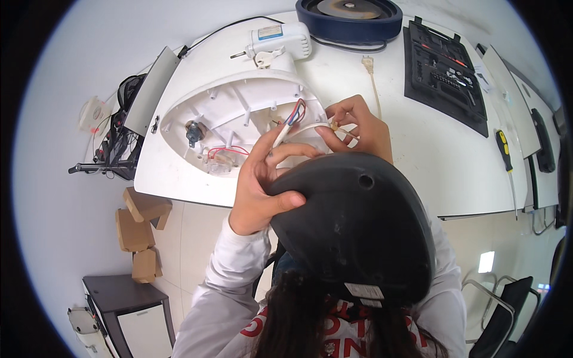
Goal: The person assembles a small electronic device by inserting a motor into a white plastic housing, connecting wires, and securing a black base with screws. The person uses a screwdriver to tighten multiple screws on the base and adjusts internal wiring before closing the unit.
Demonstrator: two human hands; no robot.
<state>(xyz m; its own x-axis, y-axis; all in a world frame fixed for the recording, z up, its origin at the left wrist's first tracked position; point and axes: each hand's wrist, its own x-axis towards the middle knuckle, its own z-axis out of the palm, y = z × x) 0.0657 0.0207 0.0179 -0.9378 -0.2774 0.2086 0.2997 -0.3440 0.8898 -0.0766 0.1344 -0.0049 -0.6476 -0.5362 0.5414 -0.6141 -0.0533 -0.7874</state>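
My left hand has its thumb pressed on the edge of a black oval base cover, which tilts up close in front of me. Its fingers curl behind the cover's far edge, next to a white cable with bare-ended red and blue wires. Beyond the cover, my right hand pinches a white cord near its bend; its lower part is hidden by the cover. An opened white fan housing lies under both hands, with a dark round switch and red wires inside.
A white fan motor rests at the housing's far end. Behind it stands a dark blue round base. A cord plug, a black tool case and a yellow-black screwdriver lie to the right. Cardboard boxes sit on the floor.
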